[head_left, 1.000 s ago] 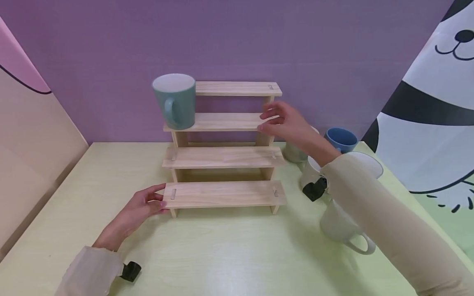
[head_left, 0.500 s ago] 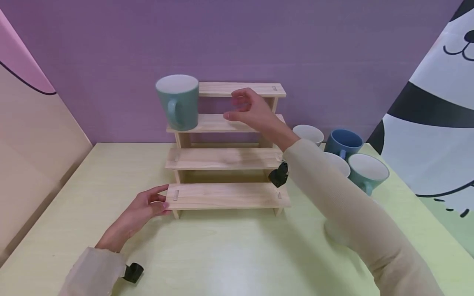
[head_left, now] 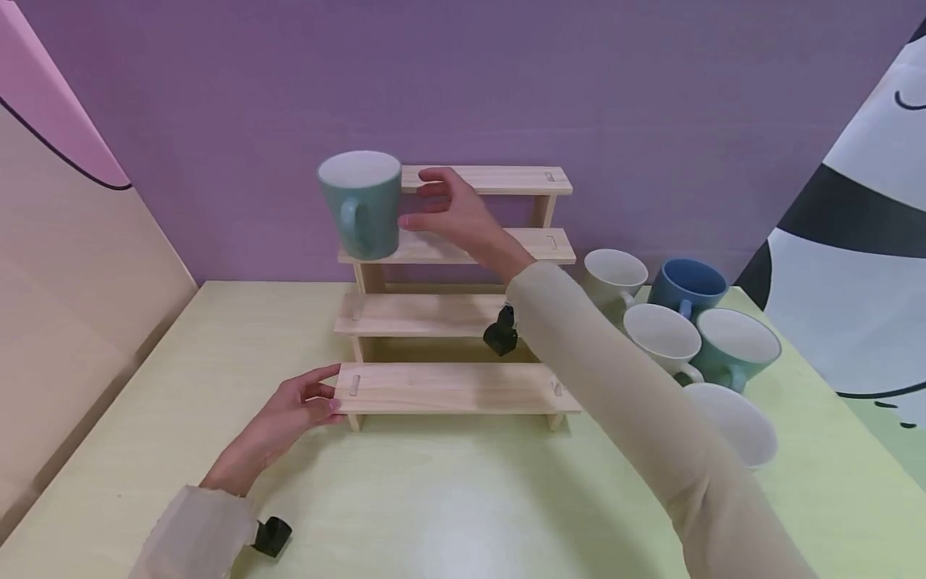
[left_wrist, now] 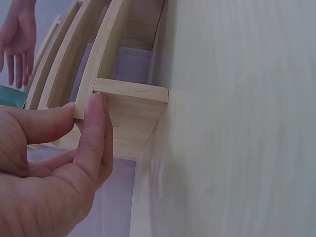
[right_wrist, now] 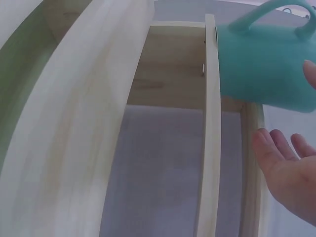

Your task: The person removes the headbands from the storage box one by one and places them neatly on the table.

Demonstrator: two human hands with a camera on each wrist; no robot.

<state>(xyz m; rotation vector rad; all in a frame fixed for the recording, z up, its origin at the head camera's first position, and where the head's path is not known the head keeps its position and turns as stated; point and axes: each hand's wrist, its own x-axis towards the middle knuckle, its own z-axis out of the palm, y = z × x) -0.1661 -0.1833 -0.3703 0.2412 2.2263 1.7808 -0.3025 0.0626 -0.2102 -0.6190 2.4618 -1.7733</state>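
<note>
A four-step wooden shelf rack (head_left: 448,388) stands on the table against the purple wall. My left hand (head_left: 285,418) pinches the left end of its lowest board between thumb and fingers, as the left wrist view (left_wrist: 59,168) confirms. A teal mug (head_left: 376,211) with a white inside sits upright at the left end of the second board from the top, its handle toward me. Just right of that mug is my right hand (head_left: 466,217), thumb and fingers spread and holding nothing. In the right wrist view a gap separates my fingers (right_wrist: 269,148) from the mug.
Several mugs cluster on the right of the table: a whitish one (head_left: 604,281), a blue one (head_left: 661,293), a white one (head_left: 651,342), a green one (head_left: 712,358) and another white one (head_left: 731,426) partly behind my right sleeve. The purple wall (head_left: 470,88) rises behind the rack.
My right hand has moved left along the upper boards, from the rack's right end to beside the teal mug. The left hand keeps its hold; the view has shifted slightly.
</note>
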